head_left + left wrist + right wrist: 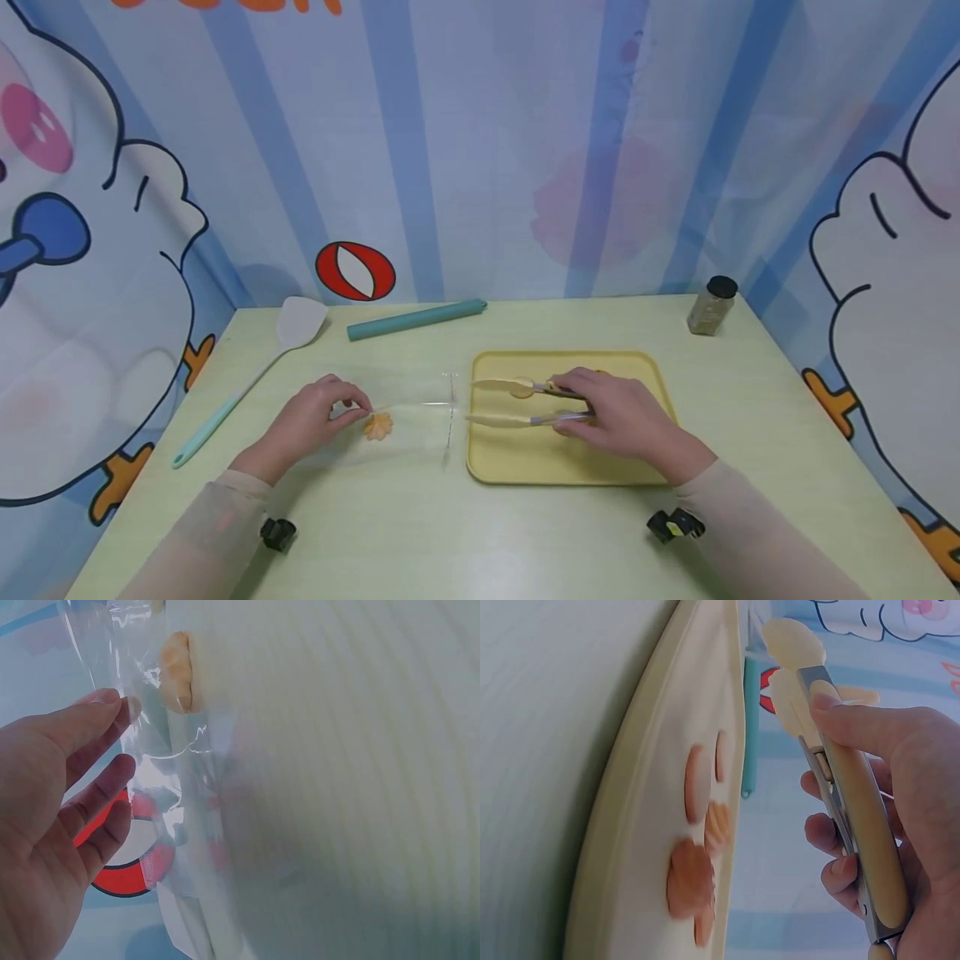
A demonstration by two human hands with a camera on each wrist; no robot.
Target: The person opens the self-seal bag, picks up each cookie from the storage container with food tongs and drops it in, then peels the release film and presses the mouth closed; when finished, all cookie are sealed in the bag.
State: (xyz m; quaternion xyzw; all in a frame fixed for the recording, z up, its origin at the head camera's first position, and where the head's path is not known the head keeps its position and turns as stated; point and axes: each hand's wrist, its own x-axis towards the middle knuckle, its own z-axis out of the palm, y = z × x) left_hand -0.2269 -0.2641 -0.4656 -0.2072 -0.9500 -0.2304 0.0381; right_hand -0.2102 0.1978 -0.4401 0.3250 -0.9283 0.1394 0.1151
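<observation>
My left hand point(311, 421) pinches the edge of a clear plastic bag point(450, 421) between thumb and forefinger. One flower-shaped orange cookie point(378, 426) shows through the film, close to these fingertips; in the left wrist view the same cookie point(178, 673) lies beyond the fingers. My right hand point(618, 412) grips tongs point(866, 817) with wooden-coloured handles and pale tips. The tips are spread apart, with nothing between them, pointing left at the bag's mouth above the tray's left edge. On the yellow tray point(525, 467) lie several cookies point(690, 877), partly hidden in the head view by hand and tongs.
A white spatula point(302, 323) with a mint handle lies at the left. Behind the bag is a teal stick point(416, 320). A black-capped jar point(711, 308) stands at the back right corner. A printed curtain point(495, 150) borders the table's back and sides.
</observation>
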